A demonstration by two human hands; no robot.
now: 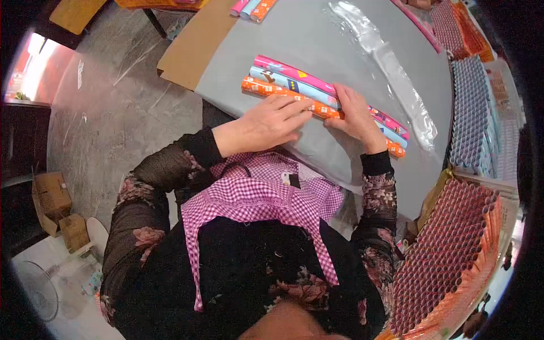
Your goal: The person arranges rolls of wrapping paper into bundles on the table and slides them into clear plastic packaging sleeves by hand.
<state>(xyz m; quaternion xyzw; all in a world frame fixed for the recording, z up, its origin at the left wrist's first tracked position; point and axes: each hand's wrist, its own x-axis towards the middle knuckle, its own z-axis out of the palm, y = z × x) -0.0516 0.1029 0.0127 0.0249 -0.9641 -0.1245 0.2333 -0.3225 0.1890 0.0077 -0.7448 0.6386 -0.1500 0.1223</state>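
Three patterned rolls lie side by side, slanting across the grey table: a pink one (294, 75), a light blue one (276, 77) and an orange one (259, 86). My right hand (357, 116) spans all three right of their middle, thumb at the orange roll and fingers over the pink one. Against the near edge of the orange roll, my left hand (272, 123) rests palm down with its fingers stretched out. A clear plastic sleeve (394, 71) lies beyond the rolls on the right.
The grey tabletop (317, 34) has a brown board (195, 48) at its left. More rolls (253, 8) lie at the far edge. Stacked blue rolls (475, 113) and red-orange rolls (445, 255) stand along the right. Cardboard boxes (52, 195) sit on the left.
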